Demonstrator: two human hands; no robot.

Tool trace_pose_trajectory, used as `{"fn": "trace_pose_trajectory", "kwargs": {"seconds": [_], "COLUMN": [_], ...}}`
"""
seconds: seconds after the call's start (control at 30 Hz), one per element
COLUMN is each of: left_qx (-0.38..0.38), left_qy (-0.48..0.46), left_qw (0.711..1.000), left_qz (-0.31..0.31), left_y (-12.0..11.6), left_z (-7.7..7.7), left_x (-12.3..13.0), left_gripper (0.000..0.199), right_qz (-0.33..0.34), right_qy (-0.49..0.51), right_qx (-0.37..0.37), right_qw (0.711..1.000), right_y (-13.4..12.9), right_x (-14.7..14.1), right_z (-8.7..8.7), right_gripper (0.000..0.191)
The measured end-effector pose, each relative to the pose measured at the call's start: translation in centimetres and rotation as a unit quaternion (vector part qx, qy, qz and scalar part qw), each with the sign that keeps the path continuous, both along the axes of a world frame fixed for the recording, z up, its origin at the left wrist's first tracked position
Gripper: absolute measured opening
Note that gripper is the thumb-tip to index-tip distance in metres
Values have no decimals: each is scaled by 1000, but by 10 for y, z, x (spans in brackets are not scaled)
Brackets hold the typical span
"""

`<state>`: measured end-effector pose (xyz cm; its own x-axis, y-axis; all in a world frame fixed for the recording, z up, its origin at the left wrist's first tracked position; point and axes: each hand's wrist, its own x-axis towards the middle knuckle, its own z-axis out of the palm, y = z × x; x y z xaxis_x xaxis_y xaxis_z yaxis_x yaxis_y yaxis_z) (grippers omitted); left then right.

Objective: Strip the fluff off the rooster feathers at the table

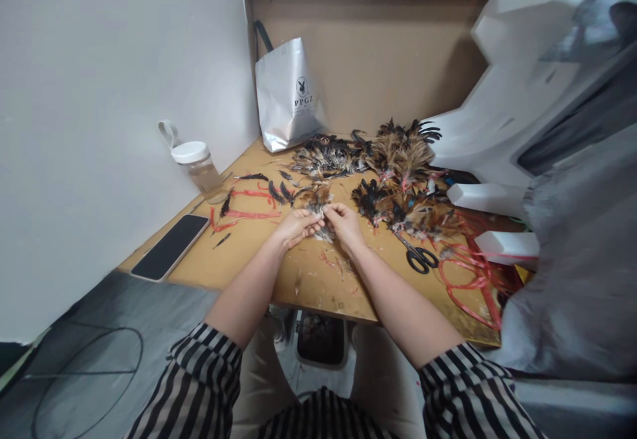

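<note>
Over the middle of the wooden table [199,270], my left hand [300,225] and my right hand [342,225] meet at a small bunch of brown and grey feathers [318,195]. Both hands pinch its pale lower end, with fingertips almost touching. Brown tips fan out beyond the fingers, and some grey fluff shows below them. To the right of my right hand lie tied feather bundles [405,210]. Black-handled scissors [418,256] rest just in front of those bundles. Red plastic strips [253,213] and loose dark feathers [281,192] lie left of my left hand.
A phone [170,247] and a lidded drink jar [199,166] sit at the left. Behind are a silver bag [286,97] and heaped feathers [403,147]. Tangled red ribbon [470,276] and white foam pieces [505,247] line the right side. A bin [321,339] stands below.
</note>
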<state>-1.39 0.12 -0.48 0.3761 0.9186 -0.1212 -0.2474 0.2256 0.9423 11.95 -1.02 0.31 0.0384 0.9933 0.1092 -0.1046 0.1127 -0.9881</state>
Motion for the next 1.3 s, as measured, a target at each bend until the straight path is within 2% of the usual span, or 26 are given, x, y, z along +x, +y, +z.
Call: {"fn": "trace_pose_trajectory", "kwargs": {"seconds": [0.2,0.43,0.57,0.67,0.83,0.9,1.0,1.17,1.3], "left_qx": [9,-3,2,9,11,6,0,-2,4], "left_qy": [-3,4,-1,-14,-68,-75,-81,-90,-81], "left_qw": [1000,1000,1000,1000,993,992,991,990,993], "left_qz": [-6,-6,-9,3,93,103,104,104,88], "left_y": [0,-2,-2,0,5,6,7,7,9], "left_z": [-1,1,0,1,3,3,2,1,-2], "left_x": [-1,1,1,-1,-6,-7,-8,-8,-9], "left_gripper": [20,21,21,20,16,15,14,13,14], "right_qz": [32,38,53,32,-70,-61,-9,12,18], "right_qy": [41,82,84,41,-67,-112,-194,-329,-432], "right_qx": [-30,-64,-66,-41,47,54,59,122,84], "right_qw": [998,994,993,998,994,990,979,936,898], "right_y": [-3,0,-1,0,8,13,17,16,9], "right_x": [0,0,-1,5,28,38,46,40,31], "right_z": [5,-1,0,6,14,12,4,-7,-5], "right_gripper": [27,34,31,27,25,23,19,21,31]}}
